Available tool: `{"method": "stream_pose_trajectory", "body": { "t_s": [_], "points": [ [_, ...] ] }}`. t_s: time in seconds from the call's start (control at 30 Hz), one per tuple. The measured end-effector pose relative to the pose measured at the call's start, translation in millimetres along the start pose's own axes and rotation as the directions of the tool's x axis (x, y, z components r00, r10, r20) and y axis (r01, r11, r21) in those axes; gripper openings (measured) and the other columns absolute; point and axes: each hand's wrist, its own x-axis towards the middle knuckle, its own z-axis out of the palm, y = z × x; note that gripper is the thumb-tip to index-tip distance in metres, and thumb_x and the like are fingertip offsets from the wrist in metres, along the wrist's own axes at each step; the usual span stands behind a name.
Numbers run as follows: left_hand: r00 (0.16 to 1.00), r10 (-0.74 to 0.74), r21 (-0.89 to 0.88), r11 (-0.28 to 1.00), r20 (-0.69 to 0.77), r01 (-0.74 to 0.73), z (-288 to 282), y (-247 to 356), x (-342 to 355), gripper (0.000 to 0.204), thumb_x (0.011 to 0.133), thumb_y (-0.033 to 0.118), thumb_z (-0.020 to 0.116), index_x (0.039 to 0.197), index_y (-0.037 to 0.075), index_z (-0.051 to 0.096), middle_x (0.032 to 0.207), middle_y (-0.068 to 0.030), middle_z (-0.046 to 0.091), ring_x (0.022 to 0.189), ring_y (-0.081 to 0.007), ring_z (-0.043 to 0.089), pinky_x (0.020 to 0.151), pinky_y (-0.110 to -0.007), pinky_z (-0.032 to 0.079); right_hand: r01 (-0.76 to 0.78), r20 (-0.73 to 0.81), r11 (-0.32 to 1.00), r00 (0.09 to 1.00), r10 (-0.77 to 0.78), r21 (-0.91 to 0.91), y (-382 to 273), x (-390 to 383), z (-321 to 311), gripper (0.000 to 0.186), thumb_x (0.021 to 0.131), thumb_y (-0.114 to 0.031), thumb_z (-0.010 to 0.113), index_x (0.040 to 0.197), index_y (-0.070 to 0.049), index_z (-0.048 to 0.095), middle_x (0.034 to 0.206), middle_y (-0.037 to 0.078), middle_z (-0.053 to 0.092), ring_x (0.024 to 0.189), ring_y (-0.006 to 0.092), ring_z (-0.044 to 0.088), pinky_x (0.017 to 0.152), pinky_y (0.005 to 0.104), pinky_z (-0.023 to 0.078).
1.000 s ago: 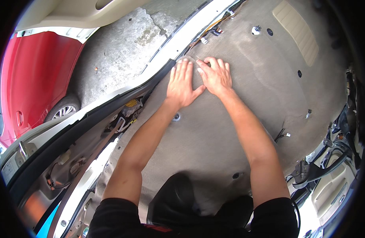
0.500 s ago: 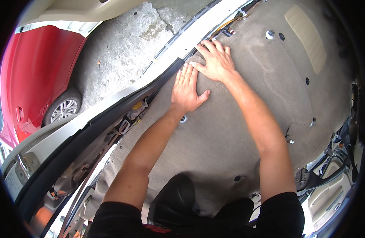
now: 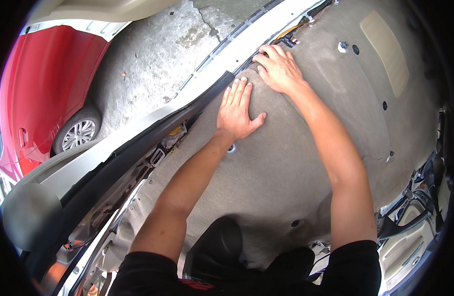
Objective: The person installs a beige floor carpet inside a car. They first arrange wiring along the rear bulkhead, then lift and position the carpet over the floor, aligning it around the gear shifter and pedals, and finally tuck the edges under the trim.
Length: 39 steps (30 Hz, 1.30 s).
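A grey-brown car floor carpet point(image 3: 266, 172) spreads out beneath both my arms. My left hand point(image 3: 235, 113) lies flat on it near the door sill, palm down, thumb out to the right and holding nothing. Farther ahead and to the right, my right hand point(image 3: 280, 69) has its fingers bent over the carpet's edge beside the white door sill point(image 3: 224, 52). The fingertips are partly hidden at that edge, with the thumb pressed on the carpet. A black rubber door seal point(image 3: 153, 133) ends just left of my left fingers.
Orange and dark wires point(image 3: 288, 33) run along the sill beyond my right hand. A beige footrest pad point(image 3: 385, 52) is set in the carpet at far right. Outside, a red car point(image 3: 54, 93) stands on concrete point(image 3: 138, 69). Exposed wiring and clips point(image 3: 160, 155) line the left side.
My right hand has shifted slightly right and forward, its spread fingers now bent around the carpet's edge. My left hand stays flat on the carpet, its fingers slightly more apart.
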Motion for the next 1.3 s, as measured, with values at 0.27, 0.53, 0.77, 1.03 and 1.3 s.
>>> {"method": "stream_pose_trajectory", "body": {
  "t_s": [0.27, 0.53, 0.77, 1.03, 1.3],
  "points": [
    [1.0, -0.018, -0.005, 1.0, 0.006, 0.018, 0, -2, 0, 0.097, 0.087, 0.06, 0.064, 0.16, 0.004, 0.033, 0.168, -0.0185, 0.03, 0.158, -0.0333, 0.025, 0.13, -0.051, 0.018, 0.048, 0.035, 0.998, 0.998, -0.049, 0.044, 9, 18, -1, 0.02, 0.095, -0.013, 0.068, 0.114, -0.014, 0.076, 0.129, 0.002, 0.061, 0.125, 0.0244, 0.055, 0.108, 0.0438, 0.045],
    [1.0, -0.014, -0.021, 1.0, 0.002, 0.014, -3, 0, 0, 0.096, 0.086, 0.059, 0.066, 0.159, 0.004, 0.035, 0.168, -0.018, 0.031, 0.158, -0.0327, 0.026, 0.13, -0.051, 0.019, 0.088, -0.058, 0.995, 0.995, -0.086, 0.036, 15, 14, 1, 0.018, 0.093, -0.013, 0.071, 0.11, -0.015, 0.077, 0.123, 0.004, 0.062, 0.12, 0.0266, 0.056, 0.106, 0.0422, 0.047],
    [1.0, -0.009, -0.033, 0.999, -0.02, 0.009, -4, 0, 0, 0.095, 0.085, 0.058, 0.068, 0.158, 0.004, 0.037, 0.166, -0.017, 0.034, 0.157, -0.0331, 0.028, 0.13, -0.051, 0.02, -0.132, 0.204, 0.99, 0.972, 0.12, 0.044, 7, 26, -14, 0.02, 0.084, -0.014, 0.076, 0.103, -0.02, 0.071, 0.124, 0.004, 0.059, 0.123, 0.0291, 0.054, 0.107, 0.0461, 0.044],
    [0.966, -0.039, -0.263, 0.964, -0.254, -0.03, -7, 3, 20, 0.068, 0.085, 0.036, 0.074, 0.143, 0.005, 0.055, 0.148, -0.0176, 0.053, 0.14, -0.0363, 0.048, 0.117, -0.054, 0.035, -0.054, -0.25, 0.99, 0.964, 0.086, 0.134, 18, -8, 25, 0.014, 0.093, -0.014, 0.071, 0.107, -0.012, 0.067, 0.108, 0.008, 0.066, 0.11, 0.0303, 0.062, 0.1, 0.0446, 0.048],
    [0.902, -0.134, -0.235, 0.971, -0.41, 0.038, -1, -9, 101, 0.02, 0.091, 0.016, 0.072, 0.108, 0.006, 0.076, 0.107, -0.0162, 0.07, 0.102, -0.0354, 0.065, 0.093, -0.046, 0.051, -0.261, -0.271, 0.932, 0.905, 0.327, 0.251, 5, 6, 29, 0.017, 0.098, -0.026, 0.072, 0.105, -0.011, 0.07, 0.096, 0.004, 0.071, 0.098, 0.0256, 0.066, 0.094, 0.0428, 0.052]
  ]
}}
